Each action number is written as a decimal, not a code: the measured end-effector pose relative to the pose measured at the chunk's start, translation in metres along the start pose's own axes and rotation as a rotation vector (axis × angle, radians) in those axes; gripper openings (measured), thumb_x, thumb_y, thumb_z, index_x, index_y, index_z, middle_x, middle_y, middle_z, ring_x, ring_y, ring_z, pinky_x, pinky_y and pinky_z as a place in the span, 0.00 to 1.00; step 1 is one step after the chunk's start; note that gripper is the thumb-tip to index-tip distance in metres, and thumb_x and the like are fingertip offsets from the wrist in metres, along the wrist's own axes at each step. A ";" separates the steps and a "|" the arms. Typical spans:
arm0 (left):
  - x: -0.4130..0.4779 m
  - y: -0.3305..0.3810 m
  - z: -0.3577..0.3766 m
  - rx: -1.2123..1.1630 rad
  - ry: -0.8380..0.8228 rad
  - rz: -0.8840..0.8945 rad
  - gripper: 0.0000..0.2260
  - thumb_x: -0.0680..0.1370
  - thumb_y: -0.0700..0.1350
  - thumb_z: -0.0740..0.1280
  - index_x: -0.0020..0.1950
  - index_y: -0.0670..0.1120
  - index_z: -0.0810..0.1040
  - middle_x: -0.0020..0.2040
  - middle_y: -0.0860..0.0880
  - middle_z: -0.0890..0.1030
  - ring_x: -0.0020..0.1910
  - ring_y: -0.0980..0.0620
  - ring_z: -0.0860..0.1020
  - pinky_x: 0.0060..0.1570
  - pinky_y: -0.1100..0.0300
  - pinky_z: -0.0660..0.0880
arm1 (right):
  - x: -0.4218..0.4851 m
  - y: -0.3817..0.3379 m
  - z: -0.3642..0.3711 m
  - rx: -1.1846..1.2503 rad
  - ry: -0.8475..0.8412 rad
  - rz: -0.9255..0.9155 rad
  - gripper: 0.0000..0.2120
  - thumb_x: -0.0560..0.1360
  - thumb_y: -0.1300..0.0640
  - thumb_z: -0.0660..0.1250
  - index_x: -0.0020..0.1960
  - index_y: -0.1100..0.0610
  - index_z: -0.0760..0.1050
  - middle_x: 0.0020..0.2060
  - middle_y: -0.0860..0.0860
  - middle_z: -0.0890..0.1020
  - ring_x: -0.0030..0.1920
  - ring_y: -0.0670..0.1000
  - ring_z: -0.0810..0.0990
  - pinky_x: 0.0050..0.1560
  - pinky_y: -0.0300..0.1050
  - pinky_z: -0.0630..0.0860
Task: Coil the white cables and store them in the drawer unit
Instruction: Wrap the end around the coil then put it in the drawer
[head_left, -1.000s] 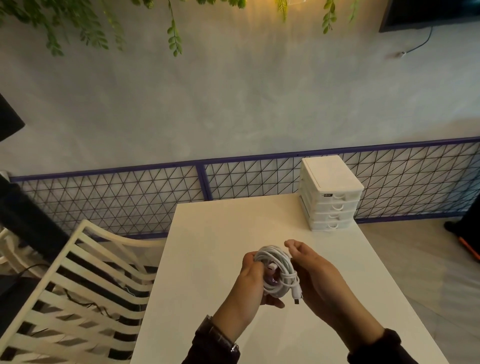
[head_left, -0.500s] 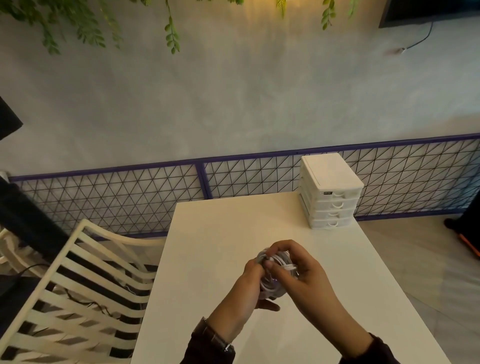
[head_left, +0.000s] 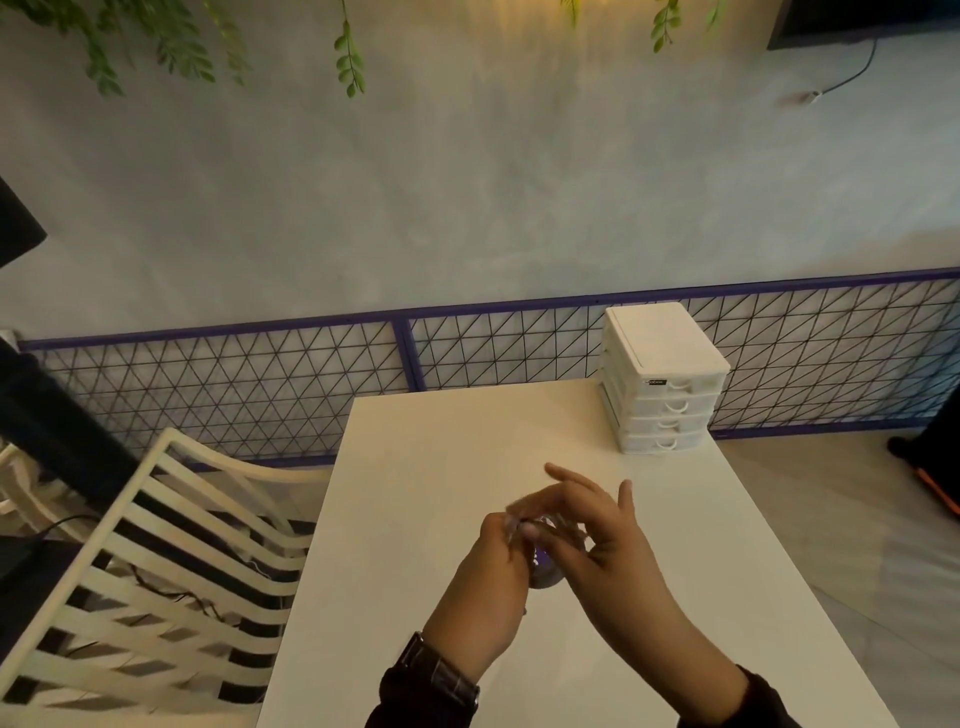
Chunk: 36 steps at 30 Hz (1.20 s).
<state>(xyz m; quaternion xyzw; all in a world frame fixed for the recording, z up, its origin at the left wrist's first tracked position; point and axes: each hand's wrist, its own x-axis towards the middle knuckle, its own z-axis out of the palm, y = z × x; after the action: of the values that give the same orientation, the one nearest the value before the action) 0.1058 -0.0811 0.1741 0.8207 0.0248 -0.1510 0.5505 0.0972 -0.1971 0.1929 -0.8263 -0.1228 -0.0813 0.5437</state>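
The coiled white cable (head_left: 543, 576) is almost hidden between my two hands, with only a pale bit showing below them. My left hand (head_left: 485, 582) grips the coil from the left, above the middle of the white table (head_left: 415, 467). My right hand (head_left: 597, 540) lies across the coil from the right, blurred, with fingers spread and thumb raised. The white drawer unit (head_left: 661, 387) stands at the table's far right corner. Its several drawers are all shut.
A cream slatted chair (head_left: 156, 545) stands left of the table. A purple-framed wire fence (head_left: 405, 353) runs along the wall behind. A dark object (head_left: 935, 457) sits on the floor at the right edge.
My right hand has swept over the coil from the right. Its fingers, curled round the coil half a second ago, are now spread. The loose plug end seen a second ago is out of sight.
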 end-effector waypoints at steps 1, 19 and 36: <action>0.002 0.000 0.000 -0.024 -0.003 -0.040 0.14 0.74 0.56 0.52 0.55 0.52 0.68 0.45 0.53 0.78 0.44 0.50 0.78 0.38 0.56 0.71 | 0.000 -0.002 -0.001 0.003 -0.030 -0.017 0.04 0.71 0.53 0.65 0.44 0.48 0.79 0.46 0.40 0.83 0.63 0.33 0.70 0.75 0.51 0.34; -0.037 -0.009 0.026 -0.597 0.027 -0.187 0.13 0.77 0.49 0.63 0.61 0.48 0.70 0.52 0.47 0.79 0.51 0.50 0.79 0.55 0.55 0.76 | -0.032 0.007 -0.004 0.679 0.307 0.297 0.08 0.69 0.56 0.65 0.45 0.59 0.76 0.44 0.54 0.86 0.46 0.51 0.83 0.48 0.44 0.79; -0.066 -0.022 -0.002 -0.101 -0.123 0.143 0.07 0.75 0.47 0.67 0.51 0.56 0.74 0.52 0.61 0.80 0.56 0.64 0.77 0.54 0.65 0.73 | -0.082 0.031 -0.014 0.791 0.014 0.407 0.17 0.69 0.41 0.68 0.49 0.52 0.73 0.41 0.53 0.81 0.37 0.51 0.81 0.37 0.50 0.78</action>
<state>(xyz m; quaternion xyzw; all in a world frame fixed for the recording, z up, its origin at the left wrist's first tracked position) 0.0390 -0.0629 0.1733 0.7807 -0.0602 -0.1598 0.6011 0.0281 -0.2312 0.1489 -0.5614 0.0242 0.0752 0.8238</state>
